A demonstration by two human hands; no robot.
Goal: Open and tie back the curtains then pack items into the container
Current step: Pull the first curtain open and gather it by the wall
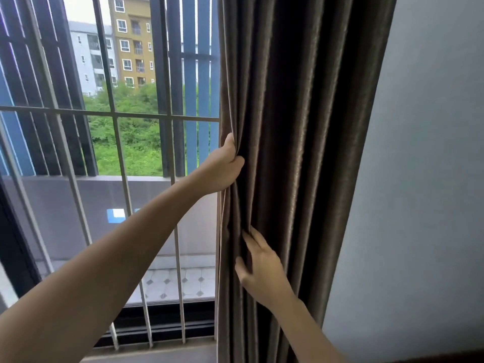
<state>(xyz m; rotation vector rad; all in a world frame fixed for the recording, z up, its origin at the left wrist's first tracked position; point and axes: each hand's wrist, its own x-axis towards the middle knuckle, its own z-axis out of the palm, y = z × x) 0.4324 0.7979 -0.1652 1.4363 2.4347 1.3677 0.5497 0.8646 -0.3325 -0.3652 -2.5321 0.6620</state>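
The left hand grips the curtain edge; the right hand lies open on its folds. Releasing early could let the folds spread.

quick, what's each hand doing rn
Left hand: closed, its grip bunching the leading edge of the brown pleated fabric curtain.
Right hand: open, fingers pressed into the curtain folds lower down.

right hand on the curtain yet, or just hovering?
Touching. Head view: the right hand lies on the curtain, fingertips tucked into a fold; no gap shows.
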